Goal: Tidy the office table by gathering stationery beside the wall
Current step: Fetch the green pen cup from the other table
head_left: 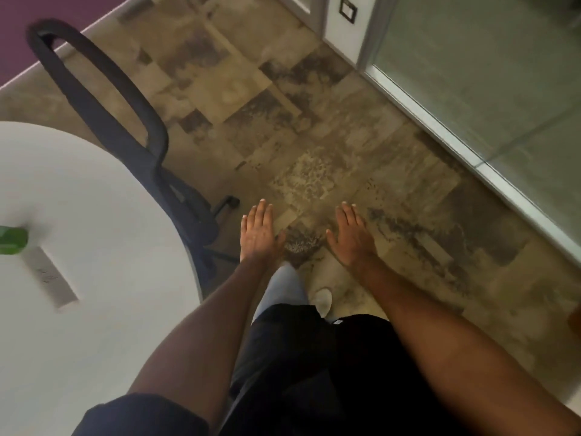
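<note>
The white office table (94, 215) fills the left side of the view, its rounded edge curving toward me. A green object (12, 240) sits on it at the far left, cut off by the frame edge. My left hand (259, 234) and my right hand (352, 237) are stretched out in front of me over the floor, palms down, fingers straight, holding nothing. Both hands are to the right of the table and touch nothing. No other stationery shows.
A black office chair (125, 133) stands behind the table's curved edge. A grey cable flap (52, 278) is set into the tabletop. A glass partition (490, 89) with a white frame runs along the right. Mottled brown carpet (314, 136) lies ahead.
</note>
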### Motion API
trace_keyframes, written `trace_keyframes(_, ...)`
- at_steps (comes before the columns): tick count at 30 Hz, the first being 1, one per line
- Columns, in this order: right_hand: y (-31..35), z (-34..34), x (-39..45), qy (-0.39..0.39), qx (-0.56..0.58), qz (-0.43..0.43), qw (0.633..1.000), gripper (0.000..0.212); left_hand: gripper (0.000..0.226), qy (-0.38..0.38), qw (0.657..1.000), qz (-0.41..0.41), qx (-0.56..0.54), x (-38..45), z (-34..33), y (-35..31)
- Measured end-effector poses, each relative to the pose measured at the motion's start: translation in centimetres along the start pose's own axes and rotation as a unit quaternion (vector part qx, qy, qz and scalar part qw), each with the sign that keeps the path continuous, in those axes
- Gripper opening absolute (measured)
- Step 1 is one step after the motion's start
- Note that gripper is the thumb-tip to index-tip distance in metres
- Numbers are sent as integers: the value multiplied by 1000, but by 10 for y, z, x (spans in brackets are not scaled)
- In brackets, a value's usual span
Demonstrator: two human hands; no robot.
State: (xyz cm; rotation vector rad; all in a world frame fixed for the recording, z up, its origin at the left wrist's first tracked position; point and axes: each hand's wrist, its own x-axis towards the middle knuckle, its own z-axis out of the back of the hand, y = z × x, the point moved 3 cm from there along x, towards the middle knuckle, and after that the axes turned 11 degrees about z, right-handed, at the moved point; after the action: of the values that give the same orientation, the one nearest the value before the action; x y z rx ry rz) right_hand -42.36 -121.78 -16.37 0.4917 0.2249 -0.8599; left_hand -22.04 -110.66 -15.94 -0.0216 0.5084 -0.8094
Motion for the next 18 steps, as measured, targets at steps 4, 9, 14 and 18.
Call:
trace_keyframes(4, -3, 30, 75, 8, -16, 27, 999, 70, 75, -29, 999, 35, 0, 55, 23, -11)
trace_keyframes(9, 4, 72, 170, 24, -33, 56, 998, 70, 78, -1, 998, 55, 14, 133, 48, -25)
trace_keyframes(14, 15, 126, 263, 32, -56, 98, 993, 70, 78, -1, 997, 82, -11, 217, 90, -41)
trace_keyframes(18, 35, 164, 341, 29, -45, 103, 993, 70, 79, -23, 991, 116, -58, 277, 131, -44)
